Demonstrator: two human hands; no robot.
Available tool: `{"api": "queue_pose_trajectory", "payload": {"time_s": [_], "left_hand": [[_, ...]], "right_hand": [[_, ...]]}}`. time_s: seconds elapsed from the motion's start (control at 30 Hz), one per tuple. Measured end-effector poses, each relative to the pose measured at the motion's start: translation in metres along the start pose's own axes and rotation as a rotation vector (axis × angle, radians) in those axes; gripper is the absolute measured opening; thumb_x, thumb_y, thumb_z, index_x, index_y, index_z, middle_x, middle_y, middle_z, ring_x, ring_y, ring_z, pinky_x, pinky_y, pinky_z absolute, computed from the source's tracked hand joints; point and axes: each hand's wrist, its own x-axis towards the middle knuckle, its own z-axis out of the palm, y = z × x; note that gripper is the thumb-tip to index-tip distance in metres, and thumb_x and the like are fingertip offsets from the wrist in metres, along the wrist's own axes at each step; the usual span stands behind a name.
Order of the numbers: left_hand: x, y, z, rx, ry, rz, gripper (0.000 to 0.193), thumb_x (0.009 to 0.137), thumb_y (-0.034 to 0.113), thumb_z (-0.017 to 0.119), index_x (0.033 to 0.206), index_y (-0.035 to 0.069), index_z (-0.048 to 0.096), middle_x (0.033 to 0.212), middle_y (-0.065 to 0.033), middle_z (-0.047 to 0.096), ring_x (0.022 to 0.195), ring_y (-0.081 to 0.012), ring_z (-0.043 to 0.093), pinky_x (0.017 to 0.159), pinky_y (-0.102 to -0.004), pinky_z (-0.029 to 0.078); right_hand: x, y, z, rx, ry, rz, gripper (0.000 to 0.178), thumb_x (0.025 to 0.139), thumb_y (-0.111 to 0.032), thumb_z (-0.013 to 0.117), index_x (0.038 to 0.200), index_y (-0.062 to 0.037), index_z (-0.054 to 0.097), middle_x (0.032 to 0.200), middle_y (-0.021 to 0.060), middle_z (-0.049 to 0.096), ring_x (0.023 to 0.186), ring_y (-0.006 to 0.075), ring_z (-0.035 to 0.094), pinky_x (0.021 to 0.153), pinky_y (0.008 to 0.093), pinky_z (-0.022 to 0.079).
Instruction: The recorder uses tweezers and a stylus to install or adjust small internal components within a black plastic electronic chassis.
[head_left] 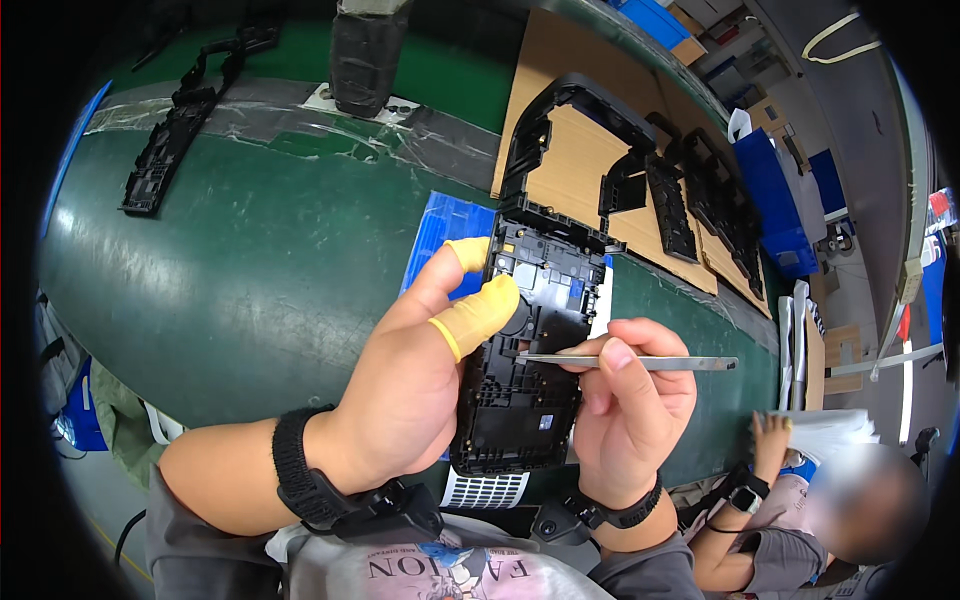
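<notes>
My left hand (413,361), with yellow finger cots on thumb and forefinger, grips the left edge of a black plastic housing (515,420). The housing is tilted up before me; a large open loop forms its far end, and ribs, screw bosses and small fitted parts cover its inner face. In my right hand (635,400) a pair of metal tweezers (690,363) is pinched, lying level. Their tips reach the middle of the housing's inner face, beside a small cutout. Whether the tips hold anything is too small to tell.
Beneath the housing lies a blue sheet (430,235), and a white sheet of small dark labels (485,490) sits at the near edge. Several black housings (712,195) rest on cardboard (560,190) at right. Another black part (160,160) lies far left. A co-worker's hand (771,438) is at right.
</notes>
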Motion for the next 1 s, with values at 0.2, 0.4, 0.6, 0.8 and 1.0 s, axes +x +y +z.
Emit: {"api": "queue_pose_trajectory", "payload": {"time_s": [0.2,0.4,0.6,0.8,1.0], "left_hand": [[0.0,0.0,-0.002,-0.007,-0.008,0.01,0.032,0.084,0.017,0.043,0.113,0.003,0.038,0.104,-0.0095,0.05,0.093,-0.017,0.051,0.081,-0.0306,0.042],[0.0,0.0,-0.002,0.015,-0.009,0.018,0.032,0.084,0.016,0.043,0.113,0.004,0.038,0.104,-0.0098,0.05,0.093,-0.0174,0.051,0.081,-0.0315,0.042],[0.004,0.003,0.002,-0.072,-0.019,-0.011,0.036,0.081,0.009,0.044,0.116,0.004,0.036,0.103,-0.0102,0.051,0.091,-0.0174,0.052,0.08,-0.031,0.043],[0.009,-0.004,-0.004,0.086,-0.007,0.074,0.046,0.071,-0.011,0.042,0.114,0.003,0.035,0.1,-0.0117,0.052,0.09,-0.0187,0.054,0.076,-0.0299,0.046],[0.006,-0.009,-0.001,0.108,-0.017,0.152,0.046,0.072,-0.011,0.04,0.114,0.003,0.033,0.099,-0.0124,0.052,0.09,-0.0184,0.054,0.076,-0.0292,0.046]], "right_hand": [[0.0,0.002,0.001,-0.007,0.017,0.005,0.015,0.076,0.003,0.052,0.091,0.0035,0.053,0.07,0.0123,0.058,0.048,0.0059,0.041,0.045,0.017,0.033],[0.002,0.0,0.002,-0.013,0.037,0.022,0.016,0.075,0.002,0.053,0.091,0.0041,0.053,0.069,0.0132,0.058,0.046,0.0066,0.041,0.045,0.0177,0.033],[0.021,-0.017,-0.03,0.164,0.164,-0.094,0.017,0.076,-0.002,0.05,0.091,0.0057,0.053,0.07,0.0201,0.058,0.044,0.0102,0.043,0.043,0.0198,0.033],[0.033,-0.026,-0.058,0.232,0.189,-0.14,0.017,0.078,-0.003,0.048,0.092,0.0055,0.053,0.071,0.0215,0.058,0.044,0.0107,0.042,0.043,0.0196,0.032],[-0.006,-0.014,-0.016,0.08,0.04,-0.099,0.015,0.075,0.0,0.053,0.089,0.0037,0.053,0.072,0.0159,0.059,0.048,0.0068,0.043,0.044,0.0178,0.035]]}}
